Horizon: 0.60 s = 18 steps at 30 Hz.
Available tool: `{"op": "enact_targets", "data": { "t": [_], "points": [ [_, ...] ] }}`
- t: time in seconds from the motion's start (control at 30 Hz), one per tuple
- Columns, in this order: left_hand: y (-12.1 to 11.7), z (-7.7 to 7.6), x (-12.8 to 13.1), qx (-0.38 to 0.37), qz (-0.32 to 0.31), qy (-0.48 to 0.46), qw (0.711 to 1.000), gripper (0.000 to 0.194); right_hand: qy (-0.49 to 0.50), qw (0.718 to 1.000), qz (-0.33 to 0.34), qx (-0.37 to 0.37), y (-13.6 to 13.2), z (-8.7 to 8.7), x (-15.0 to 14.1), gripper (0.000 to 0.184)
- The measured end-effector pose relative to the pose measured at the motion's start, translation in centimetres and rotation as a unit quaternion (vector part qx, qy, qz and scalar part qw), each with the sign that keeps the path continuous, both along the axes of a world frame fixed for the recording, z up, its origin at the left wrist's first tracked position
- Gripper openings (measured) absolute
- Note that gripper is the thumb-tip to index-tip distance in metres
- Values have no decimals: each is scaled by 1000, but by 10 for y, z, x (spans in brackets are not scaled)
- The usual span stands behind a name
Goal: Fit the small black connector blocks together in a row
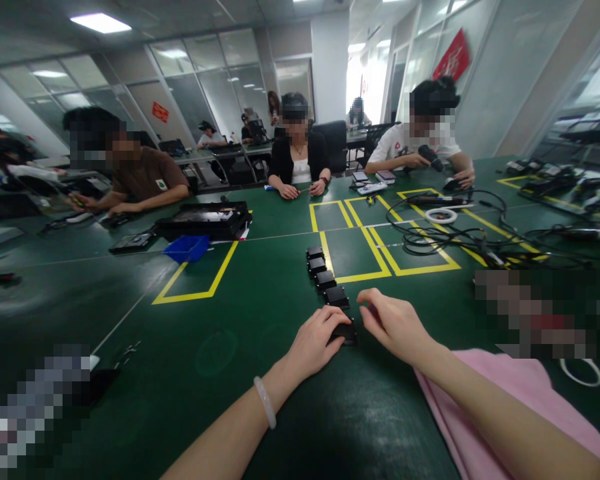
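Observation:
My left hand point(320, 340), a pale bangle on its wrist, has its thumb and fingers around the edges of a small flat black block point(349, 332) on the green table point(260, 333). Part of that block is covered by the fingers. Just to its right, my right hand point(393, 323) hovers with bent fingers and the thumb apart, nothing visible between them. Beyond my hands, several similar black blocks point(337, 297) lie in a slightly slanting row leading away from me. What kind of part they are I cannot make out.
A pink cloth point(500, 387) lies under my right forearm. Tangled black cables point(420, 233) and a white ring of tape point(441, 215) are at the right. A blue bin point(187, 248) and a black open case point(205, 220) stand left. Several people sit around the table; one holds a power tool point(431, 159).

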<state>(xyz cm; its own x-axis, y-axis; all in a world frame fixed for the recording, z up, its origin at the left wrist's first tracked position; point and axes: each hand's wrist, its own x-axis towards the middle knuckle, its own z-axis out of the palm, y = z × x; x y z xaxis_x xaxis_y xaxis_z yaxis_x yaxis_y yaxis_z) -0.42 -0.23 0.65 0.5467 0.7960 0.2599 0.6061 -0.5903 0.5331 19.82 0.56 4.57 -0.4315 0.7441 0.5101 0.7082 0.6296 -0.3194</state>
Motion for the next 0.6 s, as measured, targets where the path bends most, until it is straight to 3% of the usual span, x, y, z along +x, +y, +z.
{"op": "enact_targets", "data": {
  "t": [0.6],
  "points": [
    [0, -1, 0, -4, 3, 6, 1000, 38, -15, 1000, 12, -14, -2, 3, 0, 14]
  ]
}}
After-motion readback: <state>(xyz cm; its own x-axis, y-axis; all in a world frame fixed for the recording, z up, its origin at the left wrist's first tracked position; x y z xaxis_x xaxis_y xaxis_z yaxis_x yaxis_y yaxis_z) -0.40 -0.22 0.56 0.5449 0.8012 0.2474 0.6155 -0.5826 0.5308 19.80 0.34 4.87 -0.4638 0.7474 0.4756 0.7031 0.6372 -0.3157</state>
